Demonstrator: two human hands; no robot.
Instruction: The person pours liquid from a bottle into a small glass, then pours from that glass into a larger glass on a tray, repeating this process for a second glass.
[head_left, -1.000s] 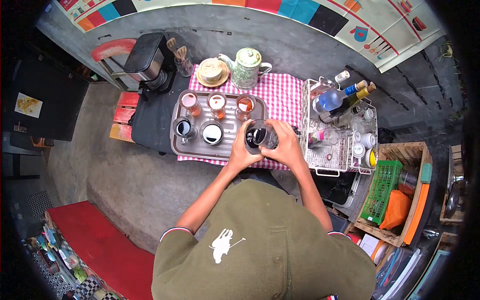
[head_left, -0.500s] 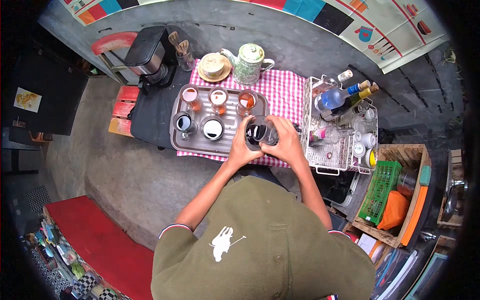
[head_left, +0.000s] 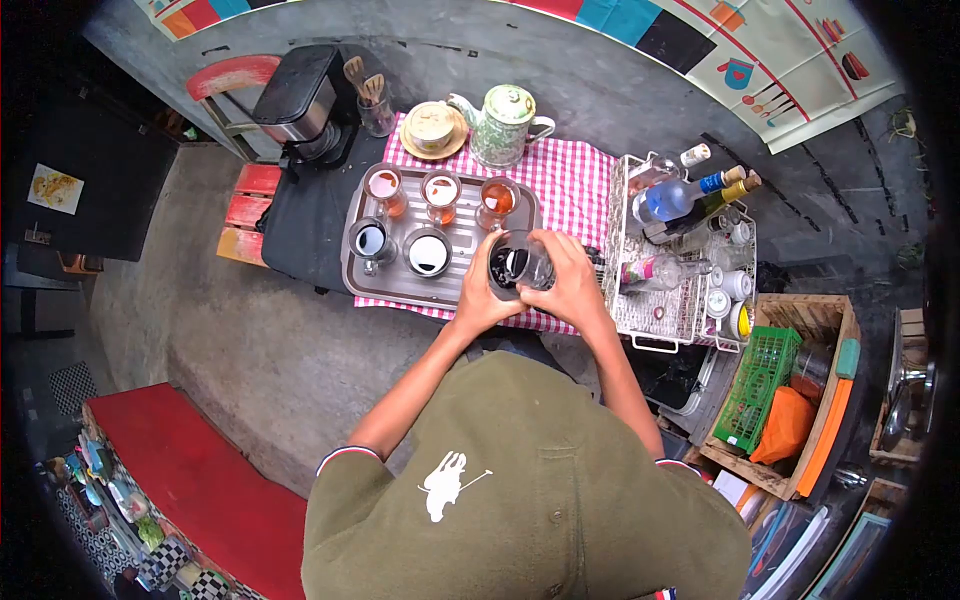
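Observation:
Between both palms I hold a clear glass [head_left: 517, 262] of dark drink, over the front right corner of the tray. My left hand [head_left: 482, 297] wraps its left side, and my right hand [head_left: 570, 278] closes round its right side. On the metal serving tray [head_left: 385, 293] stand several other glasses. The back row has an amber-filled glass [head_left: 385, 190] at left, another amber glass [head_left: 441, 197] in the middle and a third amber glass [head_left: 498, 201] at right. In front are a dark-filled glass mug [head_left: 370, 242] and a dark-filled glass [head_left: 428, 253].
Behind the tray are a green speckled teapot [head_left: 505, 125] and a cup on a saucer [head_left: 432, 130]. A black coffee maker [head_left: 300, 105] stands at left beside a utensil jar [head_left: 376, 115]. To the right, a white wire rack [head_left: 655, 335] holds bottles, near a wooden crate [head_left: 850, 320].
The surroundings have shifted slightly in the view. Both hands keep the glass in nearly the same place, and the surface of its dark drink looks a little different.

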